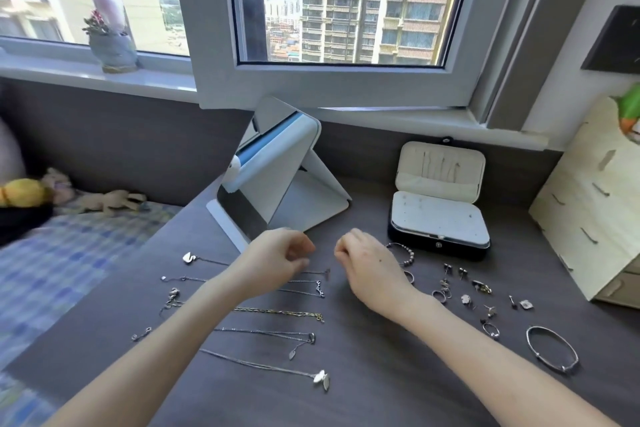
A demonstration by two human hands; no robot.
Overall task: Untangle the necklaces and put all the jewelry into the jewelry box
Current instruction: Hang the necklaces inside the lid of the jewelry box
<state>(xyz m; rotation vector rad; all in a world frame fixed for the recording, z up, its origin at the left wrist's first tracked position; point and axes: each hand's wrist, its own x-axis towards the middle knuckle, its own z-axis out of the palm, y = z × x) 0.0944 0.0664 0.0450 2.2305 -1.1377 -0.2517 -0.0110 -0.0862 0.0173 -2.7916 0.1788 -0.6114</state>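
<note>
**Both hands curled above the necklace rows, box open behind**

The left hand (277, 258) and the right hand (367, 265) are raised close together over the dark desk (398, 392), their knuckles facing each other across a small gap. The fingers of both are curled in. Whether they pinch a fine chain cannot be told, since none shows in the gap.

Under and around the left forearm the necklaces (294, 313) lie in loose rows, each with its long axis running left to right across the desk. The farthest carries a swan pendant (188, 257) at its left end. Just below the hands, thin silver chains (311, 288) end in small bars at the right. Nearer lies a gold chain (263, 311), then a silver chain with a drop pendant (301, 340). Nearest of all is a chain with a leaf pendant (321, 378) at its right end.

A beaded bracelet (411, 255) shows partly from behind the right hand. Beyond it to the right, rings and earrings (464, 291) are scattered. A silver bangle (568, 368) lies further out, its oval slanting from far left to near right.

The jewelry box (440, 218) stands open beyond the right hand, just past the bracelet, with its long side running left to right. Its lid (440, 166) is upright at the back, pale lining facing the person. A white folding mirror (273, 184) stands to its left. A pale wooden drawer unit (595, 204) sits at the right edge and a bed with a checked cover (69, 253) at the left
</note>
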